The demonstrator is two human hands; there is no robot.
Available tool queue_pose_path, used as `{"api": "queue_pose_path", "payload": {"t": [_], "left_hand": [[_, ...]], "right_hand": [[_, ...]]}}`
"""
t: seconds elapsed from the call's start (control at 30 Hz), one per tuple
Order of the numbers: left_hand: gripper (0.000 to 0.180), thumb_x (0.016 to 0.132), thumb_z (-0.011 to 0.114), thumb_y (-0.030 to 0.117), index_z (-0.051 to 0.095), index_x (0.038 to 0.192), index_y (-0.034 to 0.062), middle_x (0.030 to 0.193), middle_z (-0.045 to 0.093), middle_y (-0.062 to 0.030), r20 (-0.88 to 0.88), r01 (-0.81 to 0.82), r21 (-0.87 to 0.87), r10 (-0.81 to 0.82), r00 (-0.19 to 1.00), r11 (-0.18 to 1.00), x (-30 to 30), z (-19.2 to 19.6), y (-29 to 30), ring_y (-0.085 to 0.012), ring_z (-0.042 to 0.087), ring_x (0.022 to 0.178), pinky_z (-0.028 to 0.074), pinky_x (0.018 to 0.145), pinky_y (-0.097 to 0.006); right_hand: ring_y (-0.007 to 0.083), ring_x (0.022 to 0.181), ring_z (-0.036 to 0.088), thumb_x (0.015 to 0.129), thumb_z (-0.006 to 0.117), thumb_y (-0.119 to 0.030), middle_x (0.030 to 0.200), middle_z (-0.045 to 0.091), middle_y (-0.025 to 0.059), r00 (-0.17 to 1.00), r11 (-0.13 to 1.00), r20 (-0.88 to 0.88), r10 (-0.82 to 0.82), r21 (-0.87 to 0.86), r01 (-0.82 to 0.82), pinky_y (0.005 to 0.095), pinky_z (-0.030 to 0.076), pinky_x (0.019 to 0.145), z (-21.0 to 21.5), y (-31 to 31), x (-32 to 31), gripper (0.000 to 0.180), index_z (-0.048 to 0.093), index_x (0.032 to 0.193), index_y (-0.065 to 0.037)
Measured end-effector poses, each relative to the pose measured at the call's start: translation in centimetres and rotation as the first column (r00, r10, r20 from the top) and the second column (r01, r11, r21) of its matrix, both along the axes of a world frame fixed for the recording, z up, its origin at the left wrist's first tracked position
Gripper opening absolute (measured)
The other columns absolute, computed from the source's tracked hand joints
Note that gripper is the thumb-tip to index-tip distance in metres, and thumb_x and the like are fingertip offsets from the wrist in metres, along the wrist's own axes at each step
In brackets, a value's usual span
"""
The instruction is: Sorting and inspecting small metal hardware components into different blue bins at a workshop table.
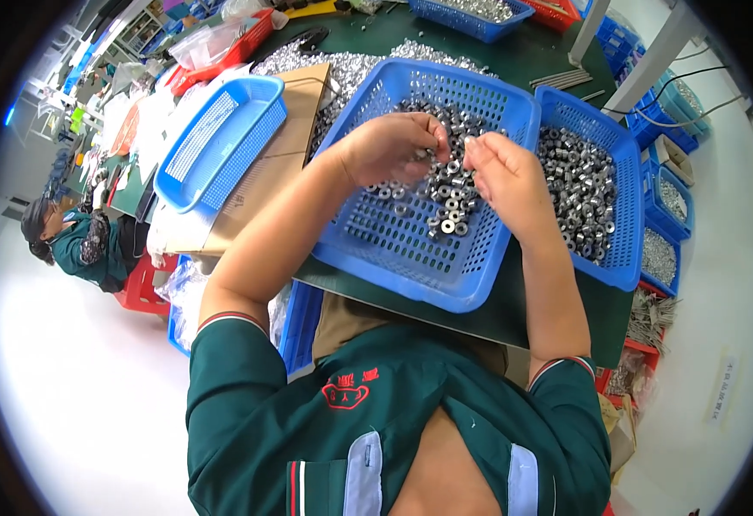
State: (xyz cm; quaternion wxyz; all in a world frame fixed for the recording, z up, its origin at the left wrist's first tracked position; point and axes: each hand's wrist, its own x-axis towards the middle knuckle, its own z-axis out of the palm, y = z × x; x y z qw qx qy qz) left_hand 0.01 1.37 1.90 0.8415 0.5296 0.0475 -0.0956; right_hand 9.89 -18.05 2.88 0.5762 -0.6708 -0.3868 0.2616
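Note:
Both hands are over a blue perforated basket (471, 297) holding many small metal rings (450, 206), some dark-sided with bright faces. My left hand (394, 148) is closed, its fingers curled in above the rings; a glint of metal shows by the palm, too small to name. Facing it, my right hand (507, 176) is closed in a pinch, thumb and forefinger together; what sits between them cannot be made out. The fingertips of the two hands are close but apart. A second blue basket (622, 249) to the right is full of similar metal rings (576, 193).
At left a blue basket (222, 142) rests on cardboard (265, 189). Shiny small metal parts (359, 64) are heaped behind my basket. Metal rods (561, 79) lie at the back right. Blue bins (673, 202) of parts stand at far right. Another person (80, 236) sits at left.

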Motion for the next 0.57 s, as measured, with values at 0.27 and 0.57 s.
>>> {"api": "queue_pose_path", "payload": {"t": [0.27, 0.57], "left_hand": [[0.017, 0.074, 0.064, 0.018, 0.061, 0.089, 0.0091, 0.079, 0.065, -0.0143, -0.381, 0.315, 0.909, -0.235, 0.894, -0.273, -0.8, -1.3, -2.4, -0.035, 0.064, 0.079, 0.048, 0.067, -0.043], [0.025, 0.077, 0.063, 0.011, 0.058, 0.101, 0.0089, 0.085, 0.069, -0.0125, -0.435, 0.321, 0.805, -0.128, 0.891, -0.499, -0.8, -3.6, -4.2, -0.0325, 0.068, 0.084, 0.052, 0.07, -0.045]], "right_hand": [[0.0184, 0.052, 0.052, 0.095, 0.056, -0.024, 0.059, 0.057, 0.0106, 0.976, 0.996, 0.218, -0.023, 0.085, 0.005, 0.033, 0.041, 0.052, 0.5, -0.5, -1.1, 0.028, 0.06, 0.084, 0.001], [0.0232, 0.048, 0.054, 0.095, 0.057, -0.025, 0.056, 0.054, 0.0148, 0.931, 0.996, 0.362, -0.045, 0.089, 0.014, 0.0356, 0.038, 0.048, 1.2, -1.1, -1.8, 0.027, 0.059, 0.083, -0.001]]}}
